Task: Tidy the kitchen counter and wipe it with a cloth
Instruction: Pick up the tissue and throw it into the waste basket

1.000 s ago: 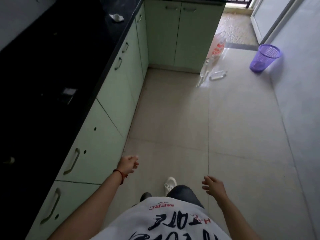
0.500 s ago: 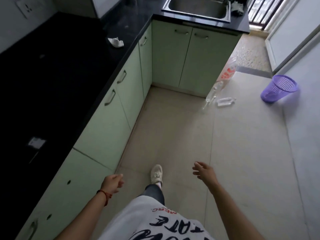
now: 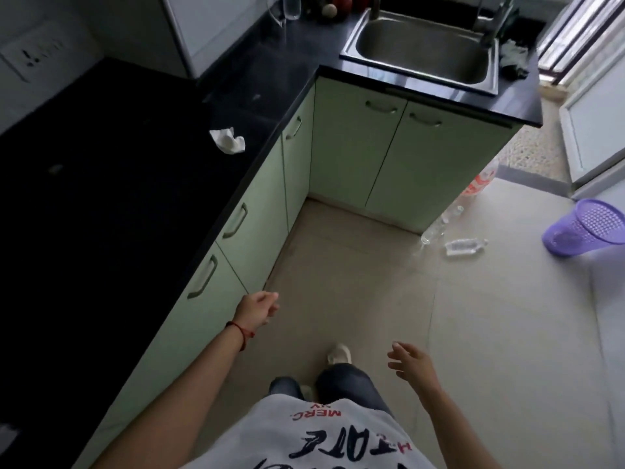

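Note:
A black L-shaped counter [image 3: 111, 184] runs along the left and turns right at the back. On it lies a crumpled white tissue [image 3: 228, 140]. A dark cloth [image 3: 514, 59] sits on the counter to the right of the steel sink [image 3: 422, 49]. My left hand [image 3: 258, 308] hangs loosely curled and empty beside the green cabinet fronts, well below the counter edge. My right hand [image 3: 411, 363] is open with spread fingers over the floor, holding nothing.
A glass [image 3: 292, 6] and round fruit [image 3: 338, 3] stand at the counter's back corner. Clear plastic bottles [image 3: 465, 246] lie on the tiled floor near a plastic bag [image 3: 478, 184]. A purple mesh bin [image 3: 585, 228] stands by the right wall.
I have walked forward along the counter; the sink, tissue and bin have come nearer. My left hand swung forward and up, my right hand dropped back slightly.

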A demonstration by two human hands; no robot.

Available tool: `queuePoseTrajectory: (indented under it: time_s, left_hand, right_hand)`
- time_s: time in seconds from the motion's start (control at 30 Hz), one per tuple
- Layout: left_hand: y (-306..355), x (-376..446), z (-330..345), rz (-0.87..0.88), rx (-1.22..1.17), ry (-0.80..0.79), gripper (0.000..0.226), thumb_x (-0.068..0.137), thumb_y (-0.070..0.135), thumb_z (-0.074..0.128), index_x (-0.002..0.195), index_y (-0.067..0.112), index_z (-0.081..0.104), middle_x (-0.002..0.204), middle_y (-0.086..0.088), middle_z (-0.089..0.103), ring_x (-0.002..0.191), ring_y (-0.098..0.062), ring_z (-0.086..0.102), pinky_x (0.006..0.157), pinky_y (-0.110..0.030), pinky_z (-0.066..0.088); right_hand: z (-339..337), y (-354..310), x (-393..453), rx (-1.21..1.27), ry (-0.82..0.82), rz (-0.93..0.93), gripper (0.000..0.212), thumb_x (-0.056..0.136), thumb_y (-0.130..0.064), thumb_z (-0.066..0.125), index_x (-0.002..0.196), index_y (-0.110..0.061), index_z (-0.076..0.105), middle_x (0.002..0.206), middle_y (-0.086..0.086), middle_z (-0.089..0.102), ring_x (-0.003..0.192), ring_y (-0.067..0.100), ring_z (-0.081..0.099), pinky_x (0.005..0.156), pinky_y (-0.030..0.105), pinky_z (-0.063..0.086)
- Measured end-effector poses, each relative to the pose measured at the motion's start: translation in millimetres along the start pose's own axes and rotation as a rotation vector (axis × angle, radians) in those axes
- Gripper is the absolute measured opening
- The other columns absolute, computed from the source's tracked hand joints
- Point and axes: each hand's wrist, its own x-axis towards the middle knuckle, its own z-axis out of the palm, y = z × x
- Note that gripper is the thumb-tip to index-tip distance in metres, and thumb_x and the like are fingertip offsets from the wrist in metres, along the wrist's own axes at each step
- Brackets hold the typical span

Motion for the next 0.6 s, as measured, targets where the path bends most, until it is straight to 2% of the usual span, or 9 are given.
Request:
queuePoseTrajectory:
  time_s: [0.2, 0.3, 0.4, 0.43, 0.5, 0.53, 0.6]
  left_hand:
    - [57, 56, -6, 0.011, -0.040, 0.117, 0.028, 0.090, 0.020, 0.052, 0.062, 0.018, 0.058, 0.066, 0.000, 0.059, 0.068, -0.018, 0.055, 0.061, -0.025, 0.042]
    - [83, 74, -12, -0.003, -0.056, 0.205, 0.031, 0.089, 0.019, 0.053, 0.058, 0.017, 0.057, 0.063, -0.003, 0.058, 0.067, -0.020, 0.054, 0.066, -0.028, 0.041]
    - [110, 84, -20, -0.011, -0.076, 0.294, 0.029, 0.086, 0.024, 0.054, 0.059, 0.015, 0.055, 0.061, -0.003, 0.054, 0.066, -0.019, 0.051, 0.067, -0.029, 0.039]
    - [119, 87, -22, -0.006, -0.094, 0.333, 0.026, 0.086, 0.025, 0.055, 0.062, 0.014, 0.057, 0.061, -0.001, 0.053, 0.066, -0.018, 0.050, 0.065, -0.027, 0.039]
    - [137, 89, -24, 0.017, -0.112, 0.418, 0.017, 0.088, 0.020, 0.054, 0.082, 0.009, 0.064, 0.069, 0.003, 0.054, 0.071, -0.016, 0.051, 0.060, -0.021, 0.039]
    - [144, 89, -25, 0.026, -0.107, 0.467, 0.016, 0.089, 0.018, 0.053, 0.092, 0.007, 0.064, 0.076, 0.003, 0.057, 0.076, -0.014, 0.052, 0.061, -0.018, 0.040]
    - [154, 89, -26, 0.059, -0.078, 0.563, 0.020, 0.090, 0.017, 0.053, 0.103, 0.006, 0.063, 0.091, -0.002, 0.061, 0.086, -0.014, 0.055, 0.073, -0.022, 0.044]
  right_hand:
    - [14, -99, 94, -0.086, -0.119, -0.064, 0.028, 0.095, -0.017, 0.046, 0.113, 0.001, 0.057, 0.088, 0.011, 0.061, 0.070, 0.018, 0.057, 0.061, 0.027, 0.041]
    - [23, -163, 141, -0.138, -0.187, -0.120, 0.029, 0.093, -0.018, 0.050, 0.112, 0.002, 0.058, 0.079, 0.004, 0.061, 0.068, 0.018, 0.058, 0.060, 0.026, 0.042]
    - [35, -236, 174, -0.211, -0.274, -0.206, 0.026, 0.093, -0.016, 0.051, 0.111, 0.000, 0.059, 0.080, 0.005, 0.062, 0.068, 0.017, 0.058, 0.060, 0.026, 0.042]
    - [42, -260, 186, -0.238, -0.303, -0.242, 0.026, 0.093, -0.016, 0.051, 0.111, 0.000, 0.059, 0.082, 0.007, 0.063, 0.068, 0.017, 0.058, 0.060, 0.026, 0.041]
    - [59, -307, 204, -0.295, -0.346, -0.321, 0.026, 0.092, -0.015, 0.051, 0.112, 0.001, 0.059, 0.089, 0.013, 0.063, 0.067, 0.017, 0.058, 0.059, 0.025, 0.042]
    - [69, -327, 211, -0.323, -0.368, -0.361, 0.027, 0.092, -0.015, 0.052, 0.112, 0.002, 0.059, 0.092, 0.016, 0.063, 0.067, 0.016, 0.059, 0.059, 0.024, 0.042]
    - [91, -363, 218, -0.378, -0.427, -0.432, 0.028, 0.092, -0.017, 0.052, 0.112, 0.001, 0.060, 0.096, 0.016, 0.064, 0.068, 0.016, 0.060, 0.060, 0.024, 0.044]
